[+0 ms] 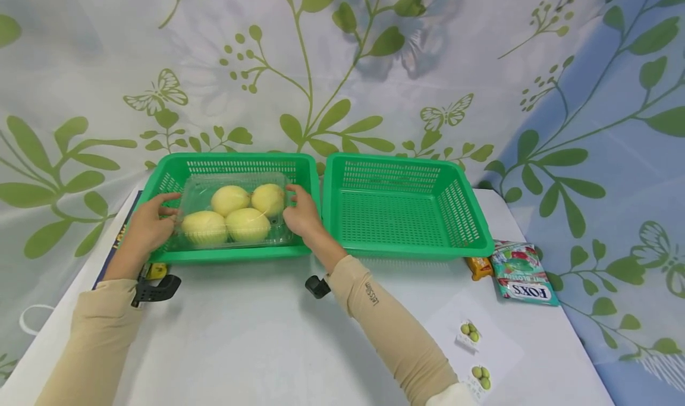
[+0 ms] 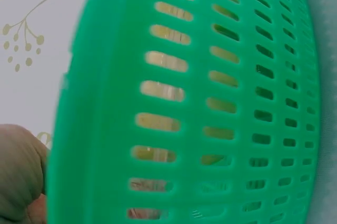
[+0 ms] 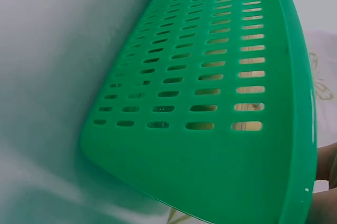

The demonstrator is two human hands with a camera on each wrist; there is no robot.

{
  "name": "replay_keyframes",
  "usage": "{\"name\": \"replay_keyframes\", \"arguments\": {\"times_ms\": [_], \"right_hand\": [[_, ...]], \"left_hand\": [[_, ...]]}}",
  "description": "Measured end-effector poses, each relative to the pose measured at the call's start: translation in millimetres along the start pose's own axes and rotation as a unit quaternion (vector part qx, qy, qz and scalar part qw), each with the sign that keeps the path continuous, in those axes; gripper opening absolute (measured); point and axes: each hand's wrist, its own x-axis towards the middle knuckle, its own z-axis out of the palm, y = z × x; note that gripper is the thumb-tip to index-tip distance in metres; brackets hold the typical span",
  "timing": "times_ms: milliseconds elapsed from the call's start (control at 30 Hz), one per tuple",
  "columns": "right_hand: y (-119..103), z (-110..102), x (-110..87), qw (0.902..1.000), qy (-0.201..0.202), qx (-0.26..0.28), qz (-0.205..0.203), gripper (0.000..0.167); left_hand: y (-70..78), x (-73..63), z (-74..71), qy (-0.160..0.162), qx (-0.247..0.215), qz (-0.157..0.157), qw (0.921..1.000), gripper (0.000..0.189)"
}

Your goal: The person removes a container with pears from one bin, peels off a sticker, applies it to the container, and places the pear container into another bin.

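Note:
A clear plastic box (image 1: 235,183) with several pale yellow, round fruits (image 1: 248,224) inside sits within the left green basket (image 1: 230,253). At its left end, my left hand (image 1: 150,223) grips the box with the fingers spread along the side. My right hand (image 1: 303,216) holds the opposite end, fingers and thumb bent against the plastic. In the left wrist view the basket wall (image 2: 105,129) covers most of the scene, and pale fruit shows through its slots. The right wrist view likewise looks at the slotted basket side (image 3: 210,155), with part of a hand (image 3: 324,203) at its edge.
Beside it stands a second green basket (image 1: 390,216). A green FOX'S candy bag (image 1: 524,273) and an orange packet (image 1: 479,267) lie at the right. Paper with fruit pictures (image 1: 471,346) is on the white table (image 1: 241,334). A patterned curtain (image 1: 214,67) hangs behind.

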Motion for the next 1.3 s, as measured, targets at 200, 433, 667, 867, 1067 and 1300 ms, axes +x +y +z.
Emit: {"name": "replay_keyframes", "arguments": {"times_ms": [200, 433, 667, 867, 1067, 1300], "right_hand": [[1, -4, -0.5, 0.9995, 0.026, -0.003, -0.016, 0.059], [2, -8, -0.5, 0.9982, 0.052, 0.016, -0.024, 0.053], [2, -10, -2.1, 0.9973, 0.062, 0.031, -0.025, 0.053], [1, -9, -1.1, 0.9958, 0.077, 0.039, -0.030, 0.049], [-1, -10, -1.5, 0.9907, 0.088, 0.099, -0.033, 0.052], [1, -14, -0.5, 0.9836, 0.089, 0.153, -0.036, 0.054]], "left_hand": [[-0.8, -1.7, -3.0, -0.006, -0.014, -0.009, 0.9998, 0.062], [-1.2, 0.6, -2.4, 0.005, -0.033, -0.007, 0.9994, 0.059], [-2.0, 0.3, -2.2, 0.001, -0.046, -0.006, 0.9989, 0.061], [-0.8, -1.6, -5.5, -0.010, -0.053, -0.003, 0.9985, 0.059], [-0.9, -3.0, -7.1, -0.018, -0.060, 0.003, 0.9980, 0.054], [-5.0, -3.3, -6.4, -0.018, -0.098, -0.012, 0.9949, 0.054]]}}
